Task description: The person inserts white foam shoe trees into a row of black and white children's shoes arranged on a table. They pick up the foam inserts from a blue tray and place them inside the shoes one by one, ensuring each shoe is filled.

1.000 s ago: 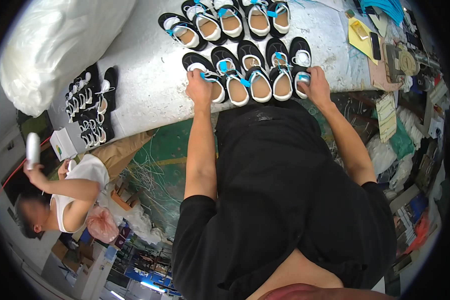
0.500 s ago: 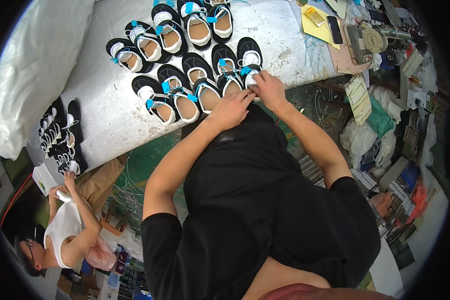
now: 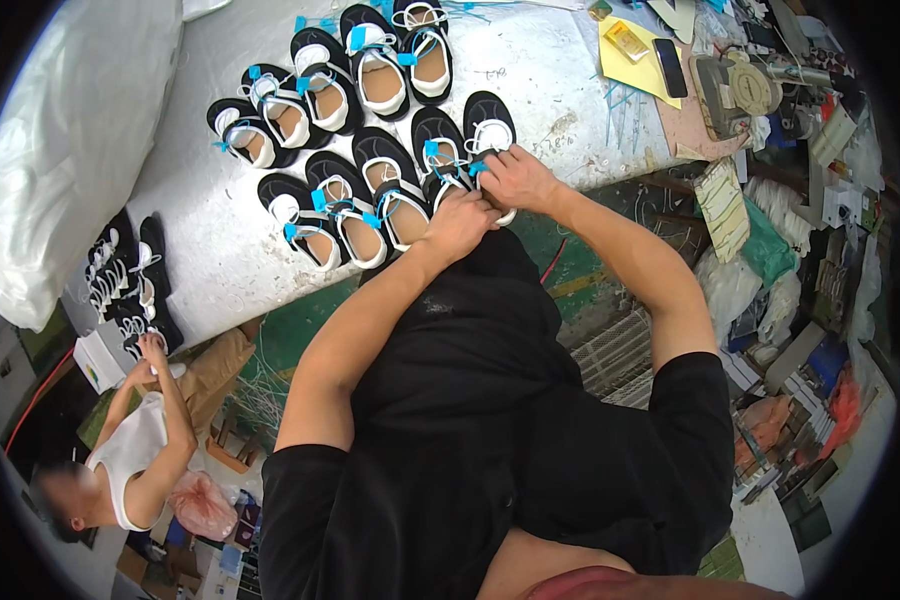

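Note:
Both my hands are at the heel end of the rightmost black-and-white shoe (image 3: 489,130), near the table's front edge. My right hand (image 3: 520,181) is closed over its opening from the right, fingers curled beside a blue tag (image 3: 478,167). My left hand (image 3: 462,222) comes in from the left, its bent fingers closed on the rim near the heel. The fingertips and the inside of this shoe are mostly hidden. Left of it stands a similar shoe (image 3: 435,135) with a blue tag and white laces, partly covered by my left hand.
Several more tagged shoes (image 3: 378,85) stand in two rows on the metal-topped table (image 3: 210,215). A large plastic bag (image 3: 65,150) lies far left. Black shoes (image 3: 148,260) sit by a co-worker (image 3: 145,445) at lower left. A phone (image 3: 668,68) lies on yellow paper at back right.
The view has shifted a little, so the shoes sit lower and further left. My right hand has come down closer to the blue tag. The co-worker's hands have come together at a shoe.

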Available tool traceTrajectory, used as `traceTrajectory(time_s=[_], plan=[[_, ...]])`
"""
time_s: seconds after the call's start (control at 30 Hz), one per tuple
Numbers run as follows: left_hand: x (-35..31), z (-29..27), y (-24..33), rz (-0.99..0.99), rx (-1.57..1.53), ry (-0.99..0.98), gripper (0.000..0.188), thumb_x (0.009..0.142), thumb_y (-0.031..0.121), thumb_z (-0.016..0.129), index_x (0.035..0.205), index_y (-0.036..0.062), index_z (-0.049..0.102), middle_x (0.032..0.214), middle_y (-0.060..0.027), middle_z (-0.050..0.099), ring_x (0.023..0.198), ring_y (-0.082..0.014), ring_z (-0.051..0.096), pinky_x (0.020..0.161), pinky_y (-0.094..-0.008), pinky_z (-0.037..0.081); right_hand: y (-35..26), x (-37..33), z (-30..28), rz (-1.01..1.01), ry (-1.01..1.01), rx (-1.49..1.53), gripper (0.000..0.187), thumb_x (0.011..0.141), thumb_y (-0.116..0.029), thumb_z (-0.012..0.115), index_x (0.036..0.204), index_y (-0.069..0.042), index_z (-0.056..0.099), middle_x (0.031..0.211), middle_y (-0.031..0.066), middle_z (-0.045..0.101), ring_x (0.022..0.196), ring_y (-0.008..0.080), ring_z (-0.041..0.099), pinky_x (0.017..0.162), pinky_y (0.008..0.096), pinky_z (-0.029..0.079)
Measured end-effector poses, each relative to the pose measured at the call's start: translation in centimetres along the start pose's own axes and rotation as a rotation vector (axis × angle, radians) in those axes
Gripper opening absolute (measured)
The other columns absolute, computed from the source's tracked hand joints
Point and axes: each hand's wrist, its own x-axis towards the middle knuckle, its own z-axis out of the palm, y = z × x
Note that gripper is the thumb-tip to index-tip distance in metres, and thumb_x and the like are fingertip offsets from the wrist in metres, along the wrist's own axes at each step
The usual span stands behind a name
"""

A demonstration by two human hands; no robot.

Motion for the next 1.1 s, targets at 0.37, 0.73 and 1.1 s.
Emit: traceTrajectory(time_s=[0.37,0.73,1.1], plan=[[1.9,-2.0,-1.9,0.056,-0.235,-0.1,0.023,0.086,0.03,0.076,0.099,0.0115,0.078,0.091,-0.0077,0.072,0.1,-0.0263,0.064,0.09,-0.0428,0.052,-3.1,-3.1,0.9,0.83,0.035,0.575,0.051,0.082,-0.006,0.079,0.127,-0.005,0.053,0.14,0.027,0.056,0.11,0.044,0.065,0.093,0.0511,0.054],[2.6,-1.3,-3.2,0.08,-0.32,-0.211,0.011,0.083,0.02,0.076,0.082,0.0099,0.075,0.089,-0.0077,0.073,0.099,-0.0263,0.064,0.092,-0.0405,0.052,-3.6,1.4,3.9,1.342,0.19,0.408,0.029,0.072,0.01,0.06,0.095,-0.006,0.053,0.096,0.0185,0.057,0.086,0.0452,0.056,0.073,0.0537,0.046],[4.5,-0.4,-4.6,0.017,-0.397,-0.39,0.018,0.081,0.027,0.08,0.086,0.0099,0.078,0.086,-0.0146,0.071,0.095,-0.0332,0.07,0.082,-0.0445,0.057,-0.3,-0.5,3.1,0.866,-0.012,0.481,0.035,0.075,-0.008,0.075,0.108,-0.008,0.065,0.126,0.0122,0.062,0.106,0.0364,0.066,0.073,0.0434,0.058]])
